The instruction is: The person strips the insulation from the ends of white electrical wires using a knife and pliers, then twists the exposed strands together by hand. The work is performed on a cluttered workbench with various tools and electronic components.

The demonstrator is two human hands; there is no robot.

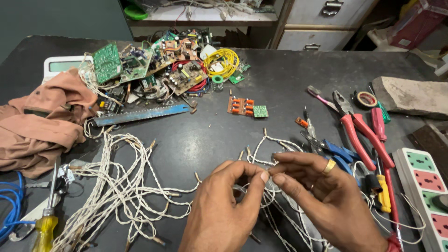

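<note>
— What's nearest?
— My left hand (223, 205) and right hand (311, 191) meet fingertip to fingertip, both pinching one white wire (254, 161) just above the table (280, 88).
— Around them?
— Loose wires (121, 186) left, red pliers (361, 133) right.
— Farther back?
— A blue saw blade (142, 113), then a heap of circuit boards (154, 65).

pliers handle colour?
Red handles on the pliers, lying right of the hands; the only view, the head camera, shows them clearly.
</note>
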